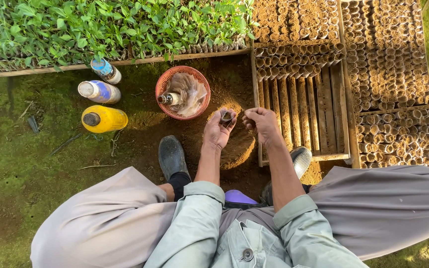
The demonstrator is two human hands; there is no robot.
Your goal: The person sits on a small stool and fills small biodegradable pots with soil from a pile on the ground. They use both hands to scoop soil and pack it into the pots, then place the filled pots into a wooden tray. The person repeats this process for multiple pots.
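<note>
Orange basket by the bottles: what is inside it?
Inside the orange basket lie a small brown bottle and a crumpled clear plastic bag. Whatever sits beneath the bag, and the basket's bottom, is covered.

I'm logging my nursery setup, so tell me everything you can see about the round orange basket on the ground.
The orange basket is round and shallow, seemingly plastic, with a perforated wall. It sits upright on bare brown soil, just below the seedling bed's wooden edge and right of three bottles lying on moss. Inside lie a crumpled clear plastic bag and a small dark bottle on its side. Neither hand touches it; the left hand is nearest, below and to its right.
</note>
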